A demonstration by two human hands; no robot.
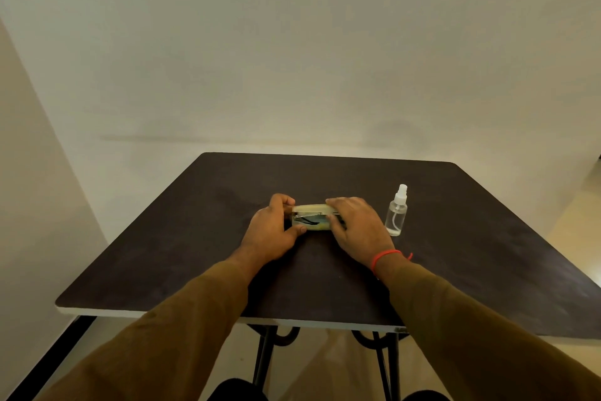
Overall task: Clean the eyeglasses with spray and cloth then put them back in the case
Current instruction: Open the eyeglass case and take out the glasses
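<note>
Just below the frame's centre, your left hand [271,231] and right hand [359,225] grip opposite ends of the pale case [312,217] on the dark table [162,257], lid partly raised. The spray bottle [396,215] stands just right of them.

Dark brown table [455,238], white edge. Pale yellow-cream case [312,208]. Clear spray bottle [396,215], white nozzle. Brown sleeves [182,329]. Red thread [383,257] on the right wrist. Cream wall [292,43].

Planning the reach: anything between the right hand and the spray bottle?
Head view: only bare table between right hand and spray bottle.
</note>
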